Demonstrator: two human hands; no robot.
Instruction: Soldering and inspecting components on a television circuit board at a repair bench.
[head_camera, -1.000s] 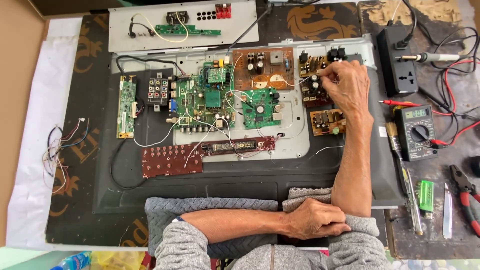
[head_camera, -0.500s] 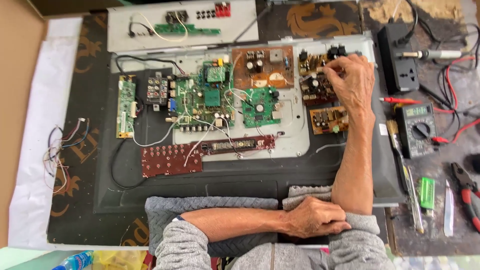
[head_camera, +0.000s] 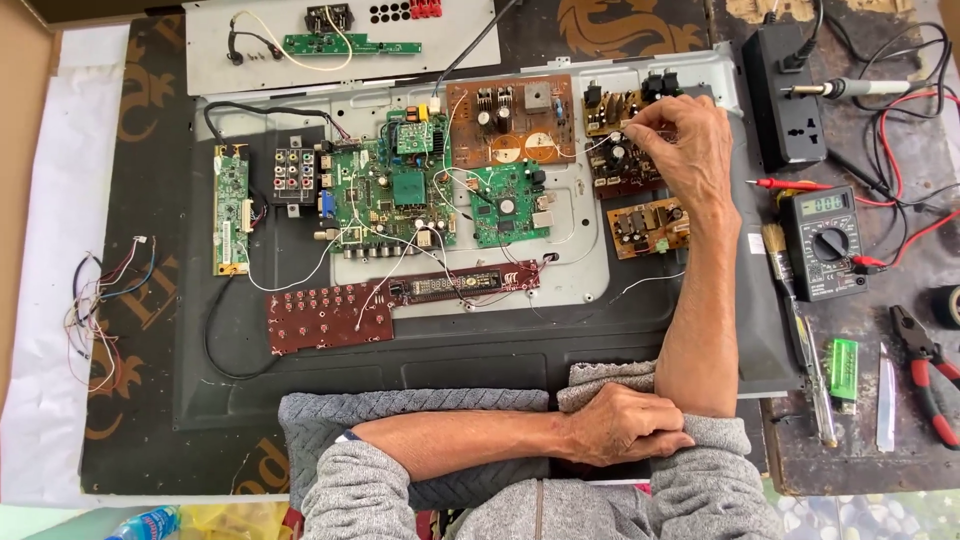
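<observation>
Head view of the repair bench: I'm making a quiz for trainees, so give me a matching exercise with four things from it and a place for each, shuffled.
Things:
1. multimeter
2. red-handled pliers
3. loose bundle of thin wires
4. right hand

Places:
A. far left, on the white sheet
B. on the small brown boards at the chassis's upper right
C. right of the chassis, beside a brush
D. far right edge of the bench

Pairs: 1-C, 2-D, 3-A, 4-B

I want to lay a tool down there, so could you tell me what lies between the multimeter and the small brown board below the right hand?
In the head view, a brush lies between the multimeter and the small brown board, on the frame's edge.
</observation>
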